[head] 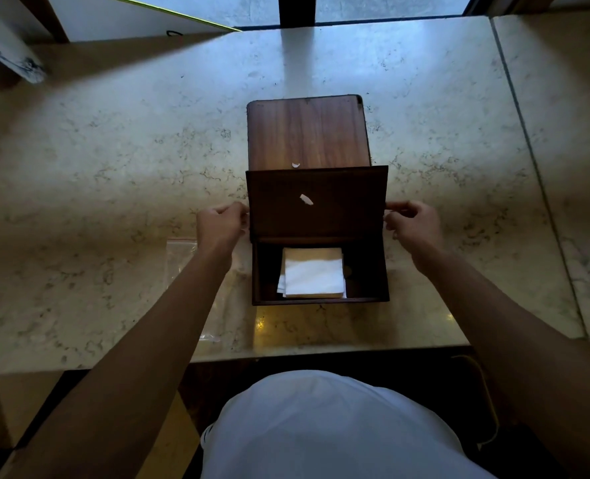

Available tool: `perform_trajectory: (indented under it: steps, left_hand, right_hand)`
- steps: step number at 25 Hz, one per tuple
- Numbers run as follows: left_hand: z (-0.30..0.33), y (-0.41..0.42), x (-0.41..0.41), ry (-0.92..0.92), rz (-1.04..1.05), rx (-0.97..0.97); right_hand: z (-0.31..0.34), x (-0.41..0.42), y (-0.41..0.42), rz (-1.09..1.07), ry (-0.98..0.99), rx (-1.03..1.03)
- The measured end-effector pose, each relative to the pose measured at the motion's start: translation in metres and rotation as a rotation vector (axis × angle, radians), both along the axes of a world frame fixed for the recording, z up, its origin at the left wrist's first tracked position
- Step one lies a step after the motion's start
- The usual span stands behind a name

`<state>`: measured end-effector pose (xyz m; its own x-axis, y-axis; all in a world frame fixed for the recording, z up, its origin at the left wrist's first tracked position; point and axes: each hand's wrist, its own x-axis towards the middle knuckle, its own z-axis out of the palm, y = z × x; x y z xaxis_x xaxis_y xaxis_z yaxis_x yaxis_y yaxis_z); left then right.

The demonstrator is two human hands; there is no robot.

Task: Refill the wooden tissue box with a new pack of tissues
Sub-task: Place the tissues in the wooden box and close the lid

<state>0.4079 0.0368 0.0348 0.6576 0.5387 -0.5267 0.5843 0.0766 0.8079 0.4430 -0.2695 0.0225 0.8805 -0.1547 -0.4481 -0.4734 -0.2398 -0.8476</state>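
Pale marble surface (114,160) fills the frame, with the wooden tissue box (321,271) at centre. A white tissue stack (313,273) already lies inside. Left hand (221,224) and right hand (412,221) pinch the side edges of the dark lid panel (316,205), half over the opening. Closing seems under way; next the panel must seat squarely.

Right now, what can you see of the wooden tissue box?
The wooden tissue box is dark brown, open-topped, and sits on the marble counter. A white tissue stack lies inside. A dark wooden panel covers its far half, pinched at its side edges by the left hand and right hand.
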Motion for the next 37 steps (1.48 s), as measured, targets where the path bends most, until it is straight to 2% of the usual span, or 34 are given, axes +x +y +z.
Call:
perform_trajectory:
  steps: [5, 8, 12, 18, 25, 30, 33, 37]
  left_hand:
    - [0.013, 0.012, -0.017, 0.017, -0.031, -0.131]
    - [0.020, 0.015, -0.029, 0.030, -0.159, -0.170]
    - [0.025, 0.025, -0.043, 0.030, -0.289, -0.149]
    - [0.017, 0.022, -0.068, 0.091, -0.367, 0.015]
    - [-0.003, 0.004, -0.081, 0.173, -0.405, 0.225]
    - [-0.008, -0.003, -0.087, 0.172, -0.415, 0.321]
    - [-0.009, -0.001, -0.085, 0.178, -0.390, 0.276]
    - [-0.011, -0.005, -0.079, 0.272, -0.294, 0.048]
  right_hand:
    - [0.015, -0.014, -0.011, -0.027, -0.005, 0.206]
    - [0.019, -0.023, -0.014, -0.021, 0.019, 0.241]
    - [0.022, -0.032, -0.022, -0.044, 0.149, 0.319]
    - [0.015, -0.055, -0.026, -0.020, 0.234, 0.122]
    - [0.004, -0.076, -0.011, 0.031, 0.118, -0.169]
    - [-0.003, -0.079, -0.007, 0.104, 0.108, -0.223]
    - [-0.004, -0.079, -0.009, 0.087, 0.119, -0.206]
    - [-0.003, -0.074, -0.009, 0.049, 0.192, -0.130]
